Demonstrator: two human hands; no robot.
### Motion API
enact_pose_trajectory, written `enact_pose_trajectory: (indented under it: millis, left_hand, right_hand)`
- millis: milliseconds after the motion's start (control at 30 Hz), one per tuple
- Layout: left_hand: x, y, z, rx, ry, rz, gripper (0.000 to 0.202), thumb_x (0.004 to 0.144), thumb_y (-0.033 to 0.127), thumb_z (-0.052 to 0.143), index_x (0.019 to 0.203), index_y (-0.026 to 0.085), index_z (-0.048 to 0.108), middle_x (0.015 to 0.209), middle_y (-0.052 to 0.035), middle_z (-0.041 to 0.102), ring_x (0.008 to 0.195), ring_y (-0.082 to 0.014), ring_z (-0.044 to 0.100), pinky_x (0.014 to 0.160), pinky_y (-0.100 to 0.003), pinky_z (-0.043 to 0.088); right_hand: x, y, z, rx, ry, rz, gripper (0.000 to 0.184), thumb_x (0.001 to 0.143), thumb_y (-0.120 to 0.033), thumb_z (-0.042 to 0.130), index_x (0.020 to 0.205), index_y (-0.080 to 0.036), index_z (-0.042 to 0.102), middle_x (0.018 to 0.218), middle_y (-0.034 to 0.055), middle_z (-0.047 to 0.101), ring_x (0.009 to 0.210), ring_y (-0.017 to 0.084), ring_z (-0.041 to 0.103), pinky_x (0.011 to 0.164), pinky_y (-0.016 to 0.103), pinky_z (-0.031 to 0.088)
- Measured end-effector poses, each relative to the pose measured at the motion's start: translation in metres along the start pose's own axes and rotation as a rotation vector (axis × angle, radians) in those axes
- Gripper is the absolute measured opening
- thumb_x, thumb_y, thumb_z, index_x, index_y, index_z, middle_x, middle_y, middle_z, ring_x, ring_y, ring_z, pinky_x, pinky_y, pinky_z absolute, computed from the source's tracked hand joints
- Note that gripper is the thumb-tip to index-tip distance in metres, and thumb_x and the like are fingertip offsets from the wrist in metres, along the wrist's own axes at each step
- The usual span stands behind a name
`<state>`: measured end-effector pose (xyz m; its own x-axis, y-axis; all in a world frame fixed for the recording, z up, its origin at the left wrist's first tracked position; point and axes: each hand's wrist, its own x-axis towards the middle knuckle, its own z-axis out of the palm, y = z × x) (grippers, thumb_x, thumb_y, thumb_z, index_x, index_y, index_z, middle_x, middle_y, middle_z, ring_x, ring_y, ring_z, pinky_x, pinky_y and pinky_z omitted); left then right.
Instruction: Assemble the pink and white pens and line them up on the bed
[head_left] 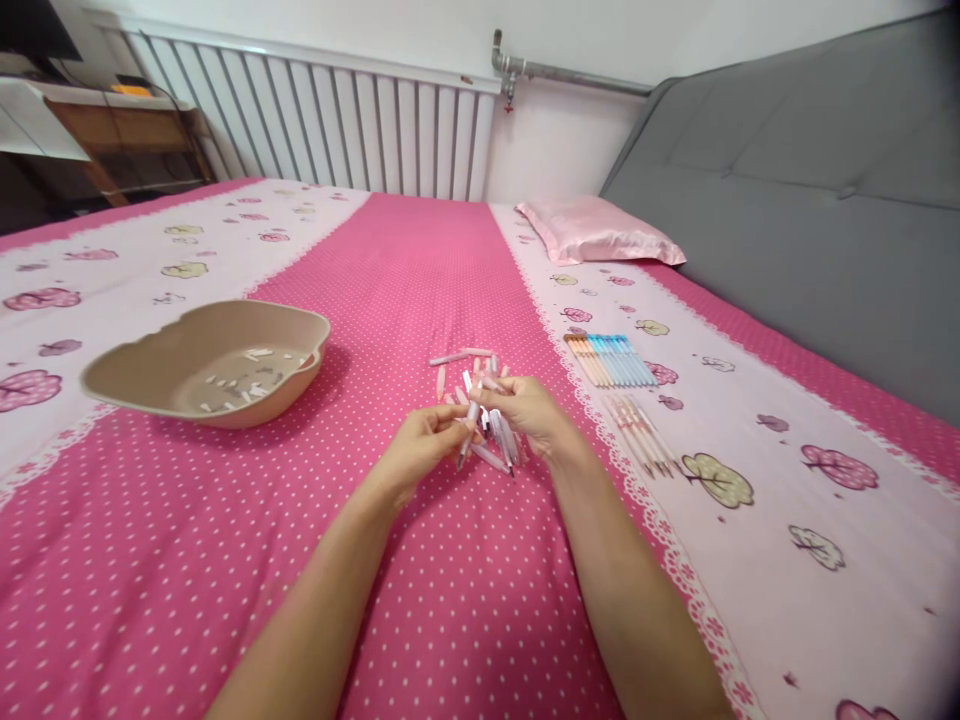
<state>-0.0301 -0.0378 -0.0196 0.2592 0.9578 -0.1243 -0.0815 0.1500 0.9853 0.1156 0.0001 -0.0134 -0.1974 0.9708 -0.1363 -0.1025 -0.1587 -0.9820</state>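
Note:
My left hand [426, 440] and my right hand [529, 410] meet over a loose pile of pale pink and white pens [480, 385] on the pink dotted bed sheet [420, 280]. Both hands pinch one pen [471, 428], which slants between them; the right hand also seems to hold a few more pens. To the right lie two neat rows: blue and orange pens [611, 360], and nearer, pink pens [641, 432].
A beige plastic basin [142, 365] with several small white pieces in it sits on the bed at the left. A pink pillow [596, 232] lies by the grey headboard [810, 190]. A white radiator [330, 120] runs along the far wall.

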Motion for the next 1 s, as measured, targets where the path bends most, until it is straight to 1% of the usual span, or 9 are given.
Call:
enact_pose_trajectory:
  millis: [167, 300, 467, 600, 733, 800, 867, 933, 1000]
  left_hand:
    - [-0.001, -0.004, -0.003, 0.107, -0.187, -0.036, 0.021, 0.073, 0.03, 0.067, 0.085, 0.013, 0.072, 0.067, -0.0063, 0.066, 0.049, -0.0086, 0.049, 0.049, -0.02, 0.036]
    - [-0.004, -0.004, -0.003, 0.161, -0.197, -0.116, 0.018, 0.074, 0.027, 0.067, 0.084, 0.012, 0.07, 0.067, -0.0071, 0.067, 0.047, -0.0077, 0.051, 0.046, -0.018, 0.037]
    - [0.002, -0.009, -0.004, 0.106, -0.029, -0.214, 0.019, 0.073, 0.027, 0.069, 0.081, 0.01, 0.065, 0.063, -0.009, 0.068, 0.045, -0.0103, 0.058, 0.043, -0.018, 0.043]
    - [0.008, -0.011, 0.0, -0.093, 0.157, -0.177, 0.043, 0.071, 0.017, 0.073, 0.11, 0.011, 0.059, 0.073, -0.009, 0.072, 0.06, -0.014, 0.067, 0.057, -0.022, 0.053]
    - [0.007, -0.007, 0.005, -0.177, 0.131, -0.086, 0.055, 0.073, 0.013, 0.069, 0.125, 0.015, 0.051, 0.095, -0.012, 0.072, 0.08, -0.0172, 0.07, 0.073, -0.027, 0.055]
    - [0.007, -0.006, 0.003, -0.087, 0.12, -0.053, 0.05, 0.076, 0.014, 0.064, 0.124, 0.013, 0.052, 0.09, -0.0123, 0.072, 0.074, -0.0168, 0.069, 0.07, -0.028, 0.054]
    - [0.009, -0.007, -0.004, 0.073, 0.178, -0.01, 0.038, 0.078, 0.017, 0.06, 0.115, 0.01, 0.059, 0.081, -0.0112, 0.072, 0.064, -0.0158, 0.066, 0.065, -0.028, 0.053]
    - [0.013, -0.01, -0.014, 0.278, 0.339, 0.08, 0.026, 0.077, 0.02, 0.058, 0.1, 0.011, 0.067, 0.078, -0.0097, 0.071, 0.063, -0.0164, 0.064, 0.065, -0.029, 0.052]
    - [0.017, -0.014, -0.024, 0.513, 0.504, 0.172, 0.024, 0.076, 0.022, 0.057, 0.095, 0.016, 0.071, 0.083, -0.009, 0.07, 0.073, -0.02, 0.064, 0.074, -0.034, 0.051]
  right_hand:
    - [0.002, -0.007, -0.012, 0.066, 0.219, -0.039, 0.034, 0.056, -0.04, 0.079, 0.064, -0.015, 0.056, 0.049, -0.0081, 0.047, 0.036, 0.002, 0.03, 0.035, 0.018, 0.022]
    - [0.006, -0.012, -0.028, 0.193, 0.453, -0.151, 0.039, 0.057, -0.045, 0.078, 0.062, -0.017, 0.051, 0.049, -0.009, 0.044, 0.035, 0.001, 0.024, 0.033, 0.018, 0.014]
    - [0.01, -0.017, -0.04, 0.328, 0.636, -0.233, 0.039, 0.069, -0.05, 0.069, 0.065, -0.019, 0.045, 0.05, -0.0095, 0.042, 0.034, 0.001, 0.023, 0.033, 0.017, 0.017]
    - [0.011, -0.016, -0.037, 0.308, 0.629, -0.225, 0.042, 0.072, -0.052, 0.066, 0.063, -0.02, 0.041, 0.051, -0.0093, 0.041, 0.034, 0.001, 0.024, 0.033, 0.017, 0.018]
    - [0.011, -0.017, -0.035, 0.27, 0.617, -0.206, 0.041, 0.073, -0.052, 0.064, 0.062, -0.02, 0.04, 0.051, -0.0094, 0.041, 0.033, 0.001, 0.023, 0.033, 0.018, 0.019]
    - [0.011, -0.017, -0.035, 0.285, 0.618, -0.197, 0.041, 0.073, -0.051, 0.065, 0.063, -0.02, 0.041, 0.05, -0.0091, 0.042, 0.033, 0.001, 0.024, 0.032, 0.017, 0.019]
    - [0.011, -0.016, -0.035, 0.315, 0.618, -0.189, 0.04, 0.073, -0.05, 0.066, 0.063, -0.019, 0.043, 0.05, -0.0087, 0.043, 0.034, 0.001, 0.025, 0.032, 0.016, 0.019]
    - [0.011, -0.015, -0.035, 0.333, 0.611, -0.182, 0.04, 0.073, -0.049, 0.067, 0.063, -0.019, 0.043, 0.051, -0.0086, 0.044, 0.035, 0.001, 0.025, 0.033, 0.016, 0.019]
    - [0.012, -0.014, -0.035, 0.334, 0.603, -0.18, 0.04, 0.072, -0.048, 0.068, 0.063, -0.019, 0.043, 0.051, -0.0086, 0.044, 0.035, 0.001, 0.026, 0.033, 0.015, 0.02]
